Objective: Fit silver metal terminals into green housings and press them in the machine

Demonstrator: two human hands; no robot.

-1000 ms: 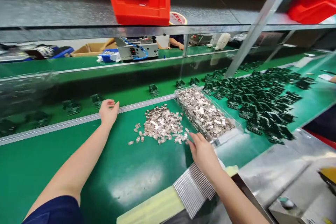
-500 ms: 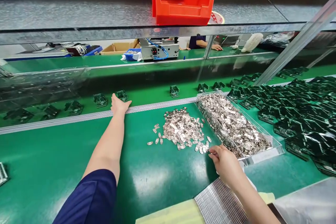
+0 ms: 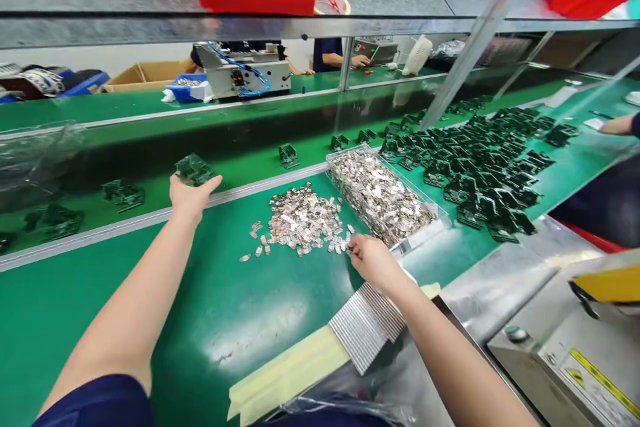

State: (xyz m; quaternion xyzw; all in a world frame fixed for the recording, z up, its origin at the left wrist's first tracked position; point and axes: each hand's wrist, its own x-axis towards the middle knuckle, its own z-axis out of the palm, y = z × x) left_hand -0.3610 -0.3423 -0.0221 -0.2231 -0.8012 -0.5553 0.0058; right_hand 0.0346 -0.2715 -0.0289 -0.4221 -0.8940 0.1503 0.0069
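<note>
Fingers (image 3: 176, 181) of the left hand (image 3: 187, 201) stand spread just past a pale rail (image 3: 100, 237), the thumb well away from the rest, with a green board (image 3: 194, 169) at the gap between them; from where I watch, I cannot tell whether they touch it. The right hand (image 3: 373, 259) has its fingertips pinched together on a small metal piece (image 3: 351, 249) at the near right edge of a loose pile (image 3: 303, 220) on the green worktop (image 3: 270, 310). I see that pile between the two hands, a few stray bits lying to its left. Just right of it I have a clear tray (image 3: 425, 235) full of similar bits. Right of the tray, a crowd of boards (image 3: 490, 173) lies close together. Over the rail runs a green strip (image 3: 240, 167), with more boards spaced out along it. On the near side of the right hand I make out ribbed strips (image 3: 357, 337) beside a yellow sheet (image 3: 290, 367). At my far right, a co-worker's arm (image 3: 620, 125) reaches in.
</note>
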